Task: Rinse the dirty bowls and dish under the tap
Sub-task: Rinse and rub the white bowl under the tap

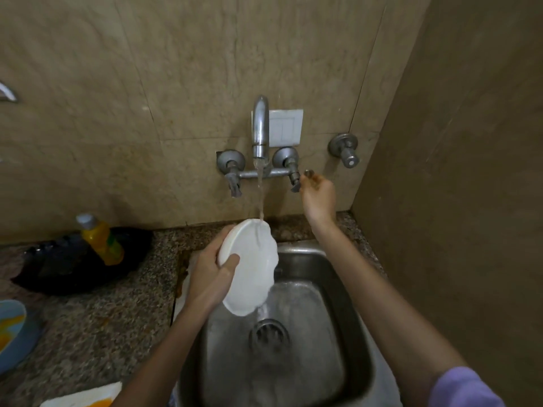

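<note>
Bowl point(249, 268) under running tap point(261, 127), gripped by left fingers point(232, 259); right fingers point(313, 180) loose, empty.

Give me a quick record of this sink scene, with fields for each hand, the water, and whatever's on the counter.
left hand: grips white dish, tilted on edge over the sink
right hand: at the right tap handle; grip unclear
water: running from spout onto the dish's upper rim, falling into steel sink
counter, left: yellow bottle leaning in black tray; blue plate with orange residue at frame edge
</note>
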